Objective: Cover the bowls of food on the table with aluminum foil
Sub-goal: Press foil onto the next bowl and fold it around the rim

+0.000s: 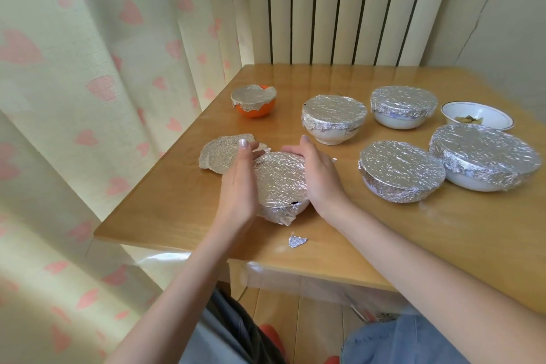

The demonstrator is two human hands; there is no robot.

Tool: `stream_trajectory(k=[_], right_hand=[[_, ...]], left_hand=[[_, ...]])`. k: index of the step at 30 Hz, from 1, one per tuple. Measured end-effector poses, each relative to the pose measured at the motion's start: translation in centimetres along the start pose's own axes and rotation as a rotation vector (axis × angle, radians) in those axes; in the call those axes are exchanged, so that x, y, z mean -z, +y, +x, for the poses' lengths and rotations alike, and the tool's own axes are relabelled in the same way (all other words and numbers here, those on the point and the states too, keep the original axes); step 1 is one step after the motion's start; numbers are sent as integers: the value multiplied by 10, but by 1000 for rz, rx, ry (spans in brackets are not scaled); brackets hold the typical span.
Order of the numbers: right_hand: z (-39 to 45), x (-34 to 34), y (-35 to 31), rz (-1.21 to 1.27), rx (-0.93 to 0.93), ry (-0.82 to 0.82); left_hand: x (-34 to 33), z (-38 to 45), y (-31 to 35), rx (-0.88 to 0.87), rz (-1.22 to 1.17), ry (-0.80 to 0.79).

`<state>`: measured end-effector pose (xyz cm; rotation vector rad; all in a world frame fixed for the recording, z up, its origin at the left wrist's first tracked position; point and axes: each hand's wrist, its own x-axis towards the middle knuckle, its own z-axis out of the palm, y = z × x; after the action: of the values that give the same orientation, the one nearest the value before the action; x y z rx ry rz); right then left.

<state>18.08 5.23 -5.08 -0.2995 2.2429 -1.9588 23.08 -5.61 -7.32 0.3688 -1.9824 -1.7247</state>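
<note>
Six foil-capped bowls [280, 183] spread across the table [177, 216], nearest one by the front edge, an uncovered white bowl [477, 119] toward the right edge, loose crumpled foil sheet [220, 154] near the left edge.

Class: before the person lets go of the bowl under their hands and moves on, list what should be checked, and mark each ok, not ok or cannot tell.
1. Foil on the near bowl covers the top: ok.
2. Its front edge is sealed: not ok, a dark gap shows at the rim.
3. Both hands, left hand and right hand, press its sides: ok.
4. Small white bowl at the far right is covered: not ok, food exposed.
5. Loose foil sheet is available: ok.
6. Orange bowl is fully wrapped: cannot tell.
</note>
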Motion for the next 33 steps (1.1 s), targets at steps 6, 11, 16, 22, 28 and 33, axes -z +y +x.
stream_trajectory(k=[6,11,16,22,28,33], right_hand=[[-19,9,-2,96,81,352],[-34,-23,7,223,4,461],[-28,-31,9,214,26,487],[1,-1,6,91,-20,226],[10,1,6,89,-44,138],[11,14,3,-30,-28,29]], left_hand=[[43,11,-2,-108,125,-447],[49,12,5,-242,394,-659],[37,7,2,-227,389,-534],[-2,-19,-4,-213,383,-145],[-17,-24,-6,-217,438,-21],[-5,-25,4,-168,452,-184]])
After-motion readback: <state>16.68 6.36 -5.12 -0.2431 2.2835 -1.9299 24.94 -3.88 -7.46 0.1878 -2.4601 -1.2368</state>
